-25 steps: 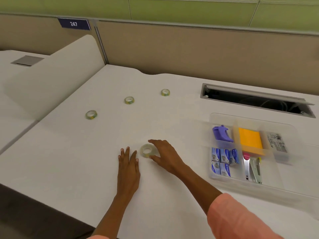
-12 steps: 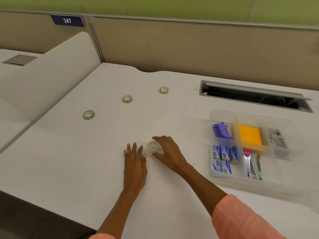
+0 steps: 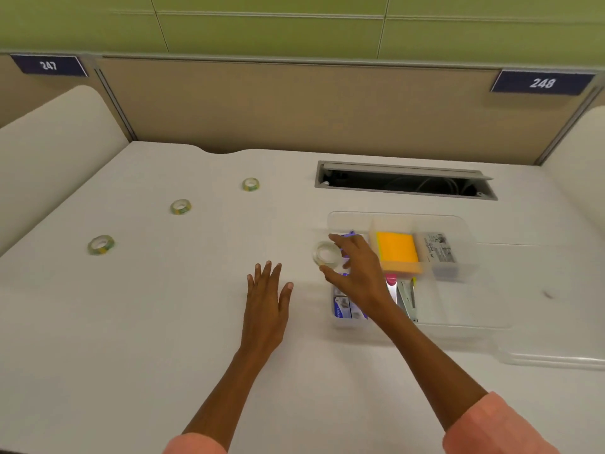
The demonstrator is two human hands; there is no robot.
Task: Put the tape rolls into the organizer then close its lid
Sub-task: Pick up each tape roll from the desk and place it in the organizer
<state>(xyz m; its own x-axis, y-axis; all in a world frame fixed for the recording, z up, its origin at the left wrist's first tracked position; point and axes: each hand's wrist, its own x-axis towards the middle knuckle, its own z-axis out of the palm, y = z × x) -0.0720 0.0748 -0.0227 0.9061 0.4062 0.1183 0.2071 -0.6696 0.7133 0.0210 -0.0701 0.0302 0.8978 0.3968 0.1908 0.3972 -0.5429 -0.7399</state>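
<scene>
My right hand (image 3: 358, 273) grips a clear tape roll (image 3: 326, 254) by its rim, lifted at the left edge of the clear plastic organizer (image 3: 458, 309). My left hand (image 3: 266, 299) rests flat on the white desk, fingers spread, holding nothing. Three green-and-yellow tape rolls lie on the desk to the left: one nearest (image 3: 100, 244), one in the middle (image 3: 180, 206), one farthest (image 3: 250, 184). The organizer's clear lid (image 3: 553, 357) lies open to the right, flat on the desk.
The organizer holds an orange sticky-note pad (image 3: 396, 248), a purple item mostly hidden by my hand, staple boxes (image 3: 345, 304), a stapler (image 3: 407, 294) and a labelled box (image 3: 440, 252). An open cable slot (image 3: 404, 185) lies behind it. Beige partitions bound the desk.
My right hand picked the clear tape roll up off the desk and carried it right to the organizer's left edge. The left hand stayed flat on the desk.
</scene>
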